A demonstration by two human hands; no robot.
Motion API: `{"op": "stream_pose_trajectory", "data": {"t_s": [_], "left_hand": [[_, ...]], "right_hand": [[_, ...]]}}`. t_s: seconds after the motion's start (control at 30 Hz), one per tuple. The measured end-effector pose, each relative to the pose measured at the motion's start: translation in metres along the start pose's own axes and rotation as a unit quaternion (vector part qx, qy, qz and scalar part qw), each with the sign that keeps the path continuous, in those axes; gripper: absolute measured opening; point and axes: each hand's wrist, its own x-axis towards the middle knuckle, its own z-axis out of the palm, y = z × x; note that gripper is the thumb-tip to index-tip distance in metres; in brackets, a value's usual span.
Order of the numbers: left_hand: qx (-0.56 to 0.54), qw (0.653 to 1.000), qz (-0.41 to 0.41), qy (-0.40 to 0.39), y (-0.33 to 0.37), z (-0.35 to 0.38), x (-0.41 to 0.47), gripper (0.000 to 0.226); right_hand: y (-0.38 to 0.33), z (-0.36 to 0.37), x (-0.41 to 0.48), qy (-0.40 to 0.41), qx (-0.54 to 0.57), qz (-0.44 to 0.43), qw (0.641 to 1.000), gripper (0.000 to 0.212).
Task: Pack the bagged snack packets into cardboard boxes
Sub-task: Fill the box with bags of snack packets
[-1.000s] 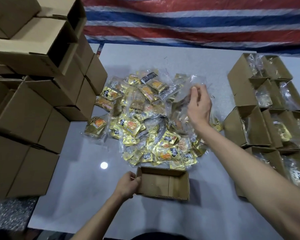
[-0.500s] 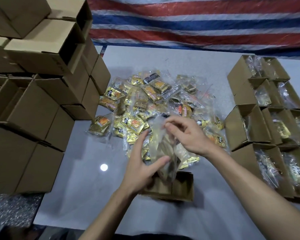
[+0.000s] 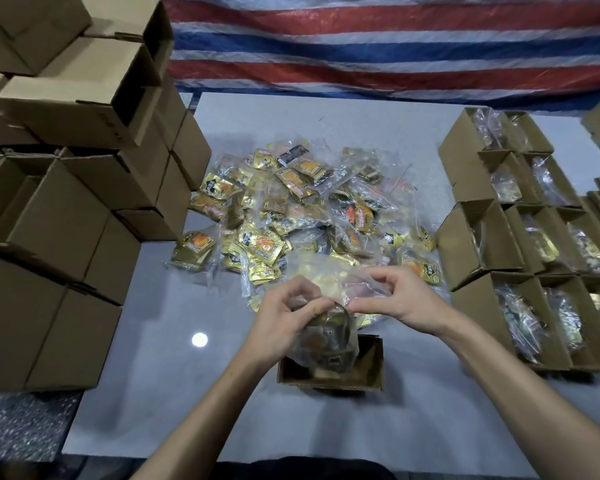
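A clear plastic bag of snack packets (image 3: 329, 337) hangs over a small open cardboard box (image 3: 371, 370) near the table's front edge, its lower end dipping into the box. My left hand (image 3: 284, 317) pinches the bag's top from the left. My right hand (image 3: 399, 299) pinches the same top edge from the right. Behind the hands lies a heap of bagged gold and orange snack packets (image 3: 291, 209) in the middle of the grey table (image 3: 146, 341).
Stacked empty cardboard boxes (image 3: 66, 209) tower along the left side. Rows of open boxes (image 3: 520, 237) holding bagged packets fill the right side. A red, white and blue striped tarp (image 3: 378, 39) hangs behind the table.
My right hand took a bag from the heap and brought it toward me. My left hand left the box's side and joined it on the bag, which now hangs lower into the box.
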Motion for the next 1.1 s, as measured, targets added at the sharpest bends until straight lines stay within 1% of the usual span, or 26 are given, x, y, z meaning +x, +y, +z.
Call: {"op": "stream_pose_trajectory", "data": {"t_s": [0.07,0.13,0.23,0.37,0.47,0.57,0.67,0.77,0.8,0.87,0.9,0.97,1.03,1.1], "left_hand": [[0.014,1.000,-0.001,0.003,-0.005,0.002,-0.001,0.014],[0.018,1.000,-0.008,0.003,-0.010,0.003,-0.002,0.012],[0.022,0.999,-0.032,0.001,-0.020,0.002,-0.004,0.009],[0.025,0.998,-0.047,-0.035,-0.026,-0.004,-0.009,0.012],[0.056,0.996,-0.042,-0.061,-0.030,-0.007,-0.013,0.006],[0.054,0.994,-0.049,-0.077,-0.036,-0.005,-0.017,0.015],[0.064,0.993,-0.068,-0.076,-0.042,-0.004,-0.019,0.010],[0.102,0.987,-0.082,-0.091,-0.049,-0.007,-0.022,0.019],[0.116,0.986,-0.076,-0.097,-0.050,-0.007,-0.023,0.019],[0.152,0.982,-0.053,-0.103,-0.052,-0.008,-0.026,0.020],[0.164,0.981,-0.045,-0.098,-0.053,-0.008,-0.026,0.020],[0.170,0.982,-0.042,-0.077,-0.053,-0.008,-0.027,0.020],[0.178,0.981,-0.038,-0.071,-0.051,-0.008,-0.029,0.023],[0.179,0.979,-0.034,-0.087,-0.053,-0.009,-0.032,0.029]], "right_hand": [[0.008,-0.003,-0.006,0.026,0.023,0.022,0.999,0.016],[0.015,-0.004,-0.011,0.034,0.029,0.037,0.998,0.010],[0.026,-0.005,-0.017,0.025,0.040,0.071,0.996,0.011],[0.033,-0.007,-0.023,-0.003,0.021,0.087,0.996,0.015],[0.041,-0.006,-0.024,-0.001,-0.011,0.095,0.995,0.015],[0.048,-0.005,-0.025,-0.013,-0.061,0.097,0.993,0.016],[0.051,-0.003,-0.025,-0.010,-0.062,0.113,0.992,0.018],[0.056,-0.001,-0.025,0.011,-0.094,0.127,0.987,0.007],[0.057,0.000,-0.025,0.019,-0.105,0.125,0.986,0.004],[0.057,-0.001,-0.025,0.031,-0.129,0.112,0.985,0.007],[0.056,-0.003,-0.026,0.028,-0.151,0.107,0.982,0.009],[0.052,-0.009,-0.028,-0.013,-0.194,0.115,0.974,0.007],[0.049,-0.012,-0.030,-0.069,-0.193,0.126,0.971,0.007],[0.049,-0.011,-0.031,-0.088,-0.185,0.132,0.970,0.010]]}}
